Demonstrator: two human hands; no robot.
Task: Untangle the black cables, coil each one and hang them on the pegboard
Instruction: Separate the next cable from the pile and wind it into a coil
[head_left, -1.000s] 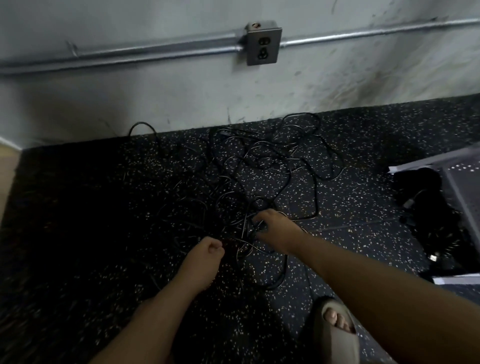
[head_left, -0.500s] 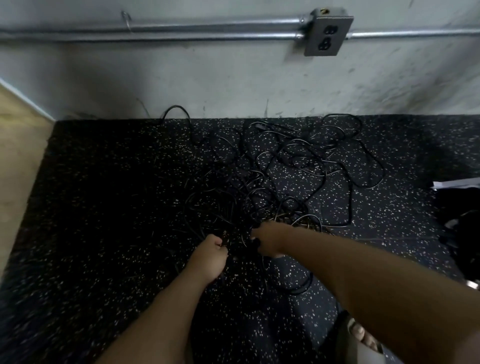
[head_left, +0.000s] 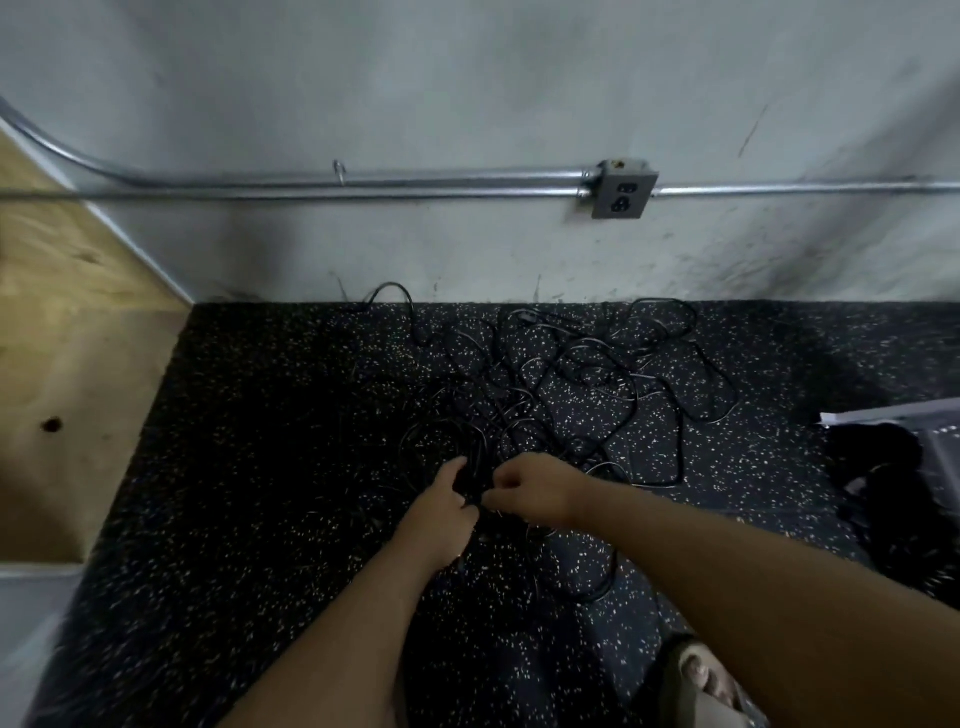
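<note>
A tangle of thin black cables lies spread on the dark speckled floor mat, reaching back to the wall. My left hand grips a bunch of cable strands at the near edge of the tangle. Right beside it my right hand pinches cable strands, its fingers curled toward the left hand. The strands between the two hands are dark and hard to tell apart. The white pegboard lies at the right edge, only partly in view.
A grey wall with a metal conduit and an outlet box rises behind the mat. A plywood panel stands on the left. A dark heap lies beside the pegboard. My sandalled foot is at the bottom right.
My hands have come closer together, now almost touching over the cables. The camera has tilted up and left, so the wall, conduit and plywood panel show more.
</note>
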